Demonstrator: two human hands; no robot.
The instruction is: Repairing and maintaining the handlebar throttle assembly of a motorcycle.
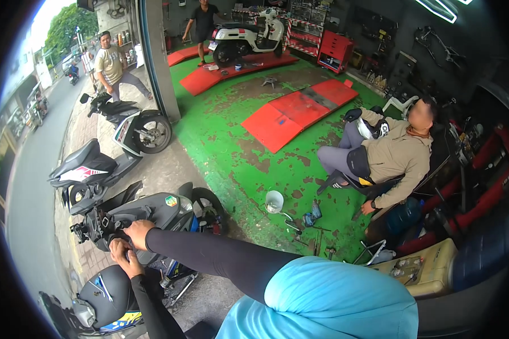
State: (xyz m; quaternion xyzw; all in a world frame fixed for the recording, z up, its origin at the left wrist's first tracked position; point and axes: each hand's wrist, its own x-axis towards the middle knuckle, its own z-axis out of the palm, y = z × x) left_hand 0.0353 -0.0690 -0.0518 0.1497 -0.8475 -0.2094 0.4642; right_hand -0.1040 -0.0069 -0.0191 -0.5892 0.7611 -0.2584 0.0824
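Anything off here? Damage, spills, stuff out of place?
Yes. Paint on the green floor is worn away in brownish patches. Near the white bucket, a blue power tool and hand tools lie loose on the ground, possibly a trip hazard. No obvious spill.

Above the hands [138,232] is free air; beneath, the grey scooter [159,211] blocks passage.

The dark-grey, angular scooter body [152,211] looks like smooth, matt plastic, the green painted floor [214,129] is flaked and rough, and the turquoise short-sleeved shirt [336,291] is creased cloth.
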